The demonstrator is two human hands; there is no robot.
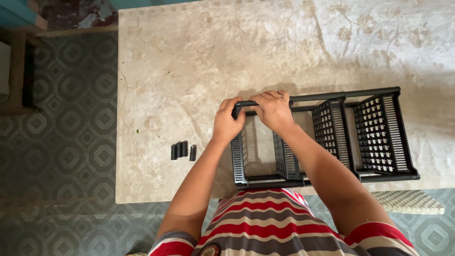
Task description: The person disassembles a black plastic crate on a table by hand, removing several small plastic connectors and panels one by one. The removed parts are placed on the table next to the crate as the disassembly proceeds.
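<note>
Head camera view, looking straight down: a black plastic shelf rack with slatted, perforated trays (332, 137) lies on its side on the near right part of a table covered with a beige cloth bearing a faint floral pattern (189, 61). Its long black tubular posts run left to right, and the trays stand on edge between them like upright panels. Both hands meet at the far left corner of this rack. The left hand (227, 121) is curled with fingers pressed together over the end of the far post, thumb tucked beneath, gripping the tube. The right hand (274, 110) sits just beside it, touching it, fingers folded down over the same post and the top edge of the leftmost tray, knuckles upward. Both forearms reach across the near rail of the rack, the right one crossing over the second tray.

Left of the rack, well apart from it, a small cluster of short black plastic tube pieces (183, 150) lies on the cloth, set side by side.

At the bottom of the frame a red, grey and white striped shirt (265, 227) shows. Beyond the table edge lies a grey-green floor with a geometric diamond pattern (61, 142), and a pale woven seat corner (410, 201) pokes out under the near right edge of the table.
</note>
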